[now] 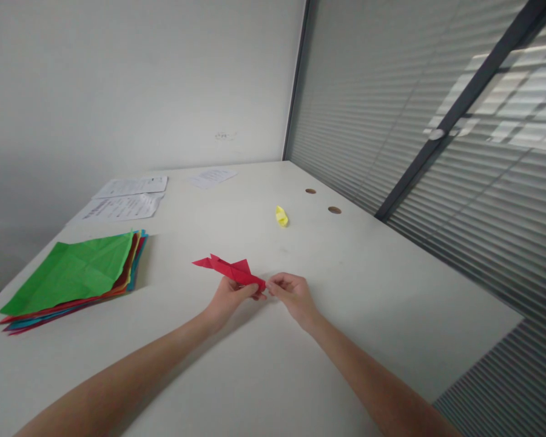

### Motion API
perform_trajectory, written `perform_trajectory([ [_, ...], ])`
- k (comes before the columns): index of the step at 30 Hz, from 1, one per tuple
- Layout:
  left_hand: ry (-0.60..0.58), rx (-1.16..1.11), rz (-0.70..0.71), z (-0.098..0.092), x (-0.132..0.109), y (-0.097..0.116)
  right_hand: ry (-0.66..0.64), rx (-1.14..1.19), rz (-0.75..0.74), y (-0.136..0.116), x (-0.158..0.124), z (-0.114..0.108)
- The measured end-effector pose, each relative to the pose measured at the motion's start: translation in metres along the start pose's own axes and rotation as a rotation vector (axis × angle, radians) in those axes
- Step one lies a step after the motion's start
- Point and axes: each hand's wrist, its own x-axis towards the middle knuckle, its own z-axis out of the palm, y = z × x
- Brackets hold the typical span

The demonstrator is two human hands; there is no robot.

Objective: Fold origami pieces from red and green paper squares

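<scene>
1. Right now my left hand and right hand both pinch the near end of a red folded paper piece, fingers closed narrow on it, just above the white table.
2. Handling, my call: very light, thin, stiff only along its creases, crushes or tears easily, not slippery. Best held where I have it, at the thick layered end; the pointed flaps at the far end look flimsy.
3. Count, red folded pieces: one.
4. Small yellow folded piece: one, well apart, farther back on the table.
5. Stack of coloured sheets: one stack, green on top; sheet count I cannot tell.
6. Printed white papers near the wall: three, as far as I can see.
7. Round holes in the table: two.
</scene>
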Motion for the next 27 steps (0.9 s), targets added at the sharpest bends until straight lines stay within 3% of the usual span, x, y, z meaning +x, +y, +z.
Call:
perform_trajectory([
  [10, 0.045, -0.008, -0.022, 0.0004, -0.0011, 0.0030, 0.017, -0.074, -0.022, -0.0092, -0.0038, 0.0000],
  [17, 0.053, -0.080, -0.041, 0.0008, -0.0017, 0.0057, -0.061, -0.015, -0.004, -0.0071, -0.0023, -0.0020],
  [27, 0.053, 0.111, 0.044, 0.0050, -0.0059, 0.0073, -0.056, -0.003, -0.001, -0.0007, -0.0020, 0.0002],
])
